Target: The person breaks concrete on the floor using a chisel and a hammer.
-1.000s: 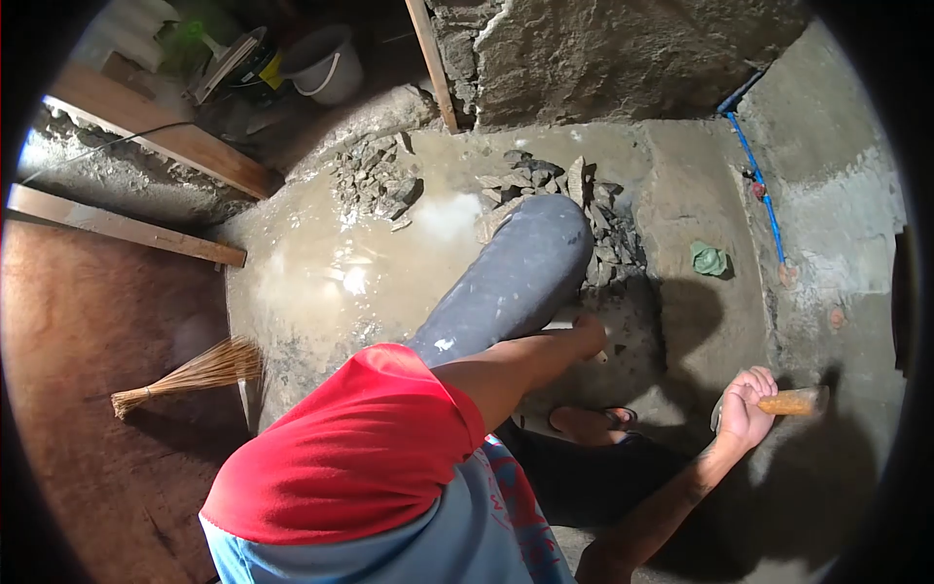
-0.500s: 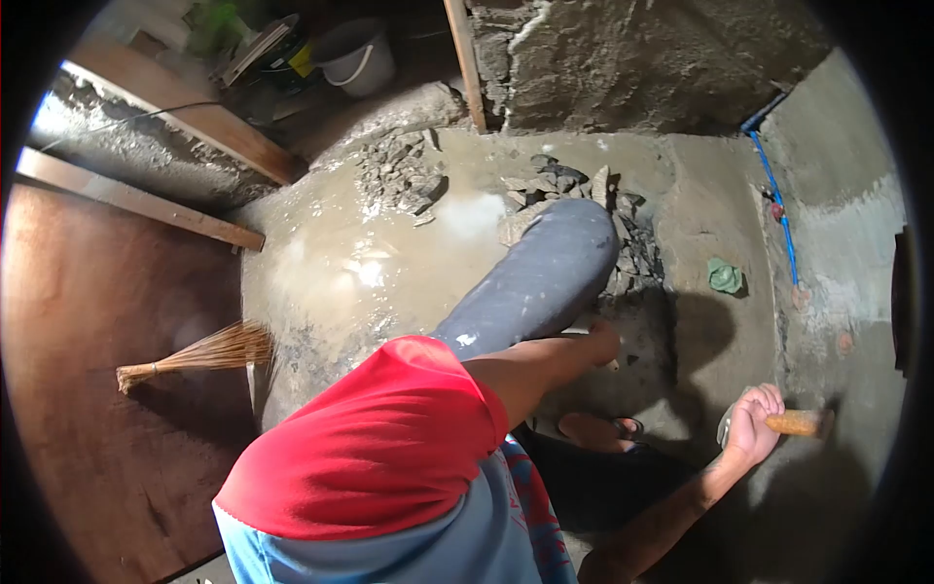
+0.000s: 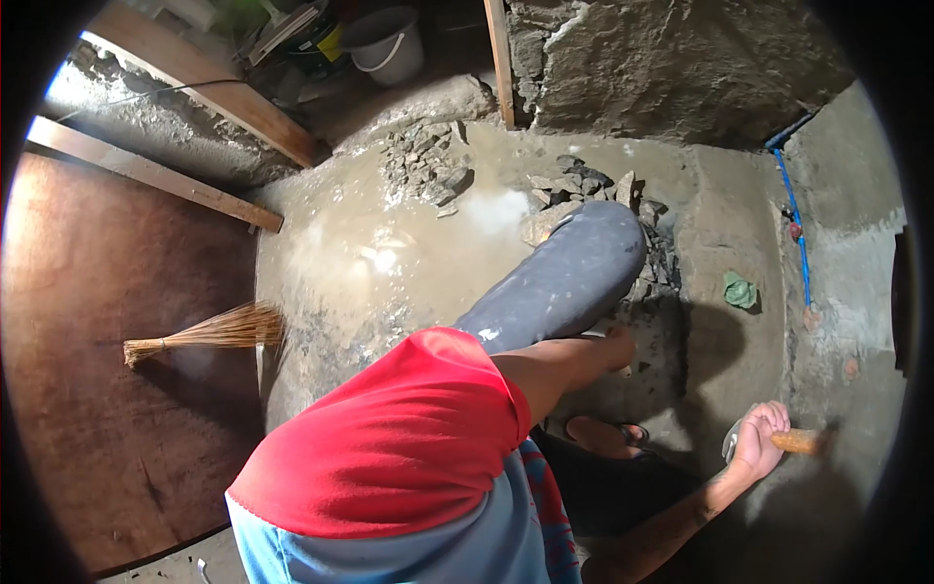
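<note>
My right hand (image 3: 759, 440) is closed around a wooden-handled tool (image 3: 798, 442), low at the right near the wall. The handle's end sticks out to the right, and a bit of grey metal shows on the other side of the fist; the tool's full shape is hidden. My left hand (image 3: 620, 350) is beside my bent knee (image 3: 598, 248), low over the dark ground. Its fingers look curled, with small pale bits showing at its edges, but what it holds cannot be made out. Broken concrete pieces (image 3: 657, 258) lie just beyond the knee.
Another rubble heap (image 3: 425, 161) lies on the wet floor (image 3: 341, 253). A straw broom (image 3: 209, 334) rests against a brown board (image 3: 117, 419) at left. A crumpled green piece (image 3: 739, 290) lies near the blue pipe (image 3: 793, 219). A grey bucket (image 3: 384, 44) stands behind wooden posts.
The whole view has shifted slightly, so the scene appears farther right and, on the right side, lower. Both hands stay in nearly the same places, the right one still gripping the wooden handle.
</note>
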The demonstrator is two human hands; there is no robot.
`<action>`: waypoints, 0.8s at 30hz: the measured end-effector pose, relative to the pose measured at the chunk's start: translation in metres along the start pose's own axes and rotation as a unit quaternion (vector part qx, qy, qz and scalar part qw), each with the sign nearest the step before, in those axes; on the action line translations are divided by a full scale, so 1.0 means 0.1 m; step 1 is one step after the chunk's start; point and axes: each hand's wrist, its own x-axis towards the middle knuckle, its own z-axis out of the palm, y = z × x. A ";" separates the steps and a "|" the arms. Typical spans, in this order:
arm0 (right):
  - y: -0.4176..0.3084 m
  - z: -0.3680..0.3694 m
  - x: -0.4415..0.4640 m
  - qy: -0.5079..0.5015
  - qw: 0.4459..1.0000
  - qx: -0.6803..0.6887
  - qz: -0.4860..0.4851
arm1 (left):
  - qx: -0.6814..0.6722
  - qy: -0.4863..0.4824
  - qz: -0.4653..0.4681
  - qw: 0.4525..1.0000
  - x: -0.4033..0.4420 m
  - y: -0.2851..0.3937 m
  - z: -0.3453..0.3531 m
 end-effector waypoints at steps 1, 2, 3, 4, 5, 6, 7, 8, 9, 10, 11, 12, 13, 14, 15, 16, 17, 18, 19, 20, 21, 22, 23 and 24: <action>0.00 -0.01 0.01 0.001 1.000 -0.001 0.002 | -0.002 0.000 -0.001 1.000 -0.02 0.00 0.00; -0.01 -0.02 0.02 -0.003 1.000 0.000 0.003 | 0.001 0.012 0.001 1.000 -0.04 0.00 0.00; -0.02 -0.03 0.02 -0.007 1.000 0.001 0.004 | 0.005 0.024 0.003 1.000 -0.03 0.01 0.02; -0.02 -0.03 0.02 -0.007 1.000 0.000 0.005 | 0.004 0.024 0.003 1.000 -0.03 0.01 0.03; -0.02 -0.04 0.02 -0.004 1.000 0.002 0.005 | 0.004 0.028 0.006 1.000 -0.02 0.01 0.03; -0.02 -0.03 0.03 -0.002 1.000 0.004 0.006 | 0.004 0.032 0.009 0.999 -0.02 0.01 0.03; -0.01 -0.03 0.03 -0.001 1.000 0.003 0.006 | 0.003 0.032 0.009 0.999 -0.01 0.01 0.03; 0.00 -0.02 0.02 0.000 1.000 0.002 0.004 | 0.009 0.017 0.013 1.000 -0.01 0.01 0.01; 0.01 -0.01 0.02 0.002 1.000 0.001 0.002 | 0.014 0.003 0.017 1.000 -0.03 0.01 -0.01; 0.02 -0.01 0.02 0.002 1.000 0.001 0.002 | 0.014 0.003 0.018 1.000 -0.05 0.00 -0.03; 0.03 0.00 0.02 0.005 1.000 0.000 0.000 | 0.016 0.012 0.021 1.000 -0.08 0.00 -0.03; 0.03 0.01 0.01 0.007 1.000 0.000 -0.003 | 0.017 0.021 0.024 0.999 -0.08 0.00 -0.03; 0.03 0.00 0.01 0.008 1.000 0.001 -0.004 | 0.018 0.020 0.025 0.999 -0.08 0.00 -0.02; 0.01 0.00 0.02 0.007 1.000 -0.001 -0.004 | 0.011 0.026 0.020 0.999 -0.08 0.00 -0.01; 0.02 0.00 0.02 0.007 1.000 -0.003 -0.004 | 0.004 0.032 0.015 0.999 -0.09 0.00 -0.01; 0.02 0.00 0.02 0.007 1.000 -0.003 -0.004 | 0.005 0.031 0.015 0.999 -0.09 0.00 -0.01; 0.02 0.01 0.02 0.010 1.000 -0.001 -0.001 | 0.006 0.027 0.013 1.000 -0.09 0.00 -0.02; 0.03 0.02 0.02 0.014 1.000 0.000 0.002 | 0.006 0.023 0.010 1.000 -0.07 0.00 -0.02; 0.02 0.01 0.02 0.014 1.000 0.000 0.002 | 0.006 0.022 0.010 1.000 -0.06 0.00 -0.01; 0.00 -0.01 0.03 0.009 1.000 0.002 0.006 | 0.007 0.021 0.010 1.000 -0.05 0.00 0.00; -0.01 -0.01 0.03 0.005 1.000 0.003 0.011 | 0.008 0.019 0.010 1.000 -0.04 0.01 0.01; -0.01 -0.01 0.03 0.005 1.000 0.003 0.011 | 0.007 0.019 0.010 1.000 -0.02 0.01 0.01; -0.01 -0.02 0.02 0.001 1.000 0.001 0.009 | 0.007 0.020 0.010 1.000 0.00 0.01 0.02; 0.00 -0.02 0.02 -0.003 1.000 -0.001 0.007 | 0.007 0.020 0.011 1.000 0.01 0.01 0.03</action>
